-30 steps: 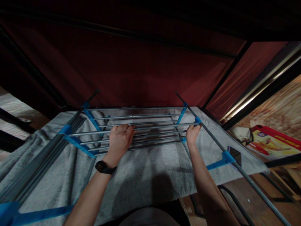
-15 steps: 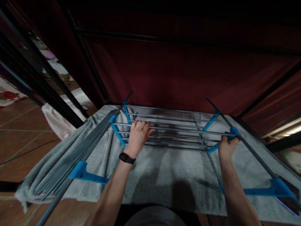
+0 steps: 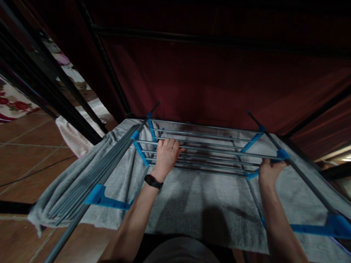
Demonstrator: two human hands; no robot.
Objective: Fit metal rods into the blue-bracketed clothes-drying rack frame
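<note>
**Left hand farther left along the rod than a second ago**

Since a second ago, the left hand (image 3: 166, 155) has shifted along the front rod (image 3: 233, 153) of the metal rack (image 3: 211, 150) toward the left bracket (image 3: 140, 150), and the view has swung left. The right hand (image 3: 270, 173) stays by the right bracket (image 3: 282, 154), at the other end of that rod.

The left forearm rises from the bottom edge, slanting rightward, with a black wristband (image 3: 153, 181) at the wrist. Back of the hand up, the left hand is closed over the rod, its knuckles bent and bunched together and one digit poking out to the right.

The right forearm comes up from the lower right, leaning left. That hand meets the rack just under the right bracket, one digit stretched out to the right; the rest is partly hidden, so how firmly it is closed cannot be told.

The rack is in front of the person, over a grey cloth (image 3: 197, 190), with red fabric (image 3: 192, 80) behind.
</note>
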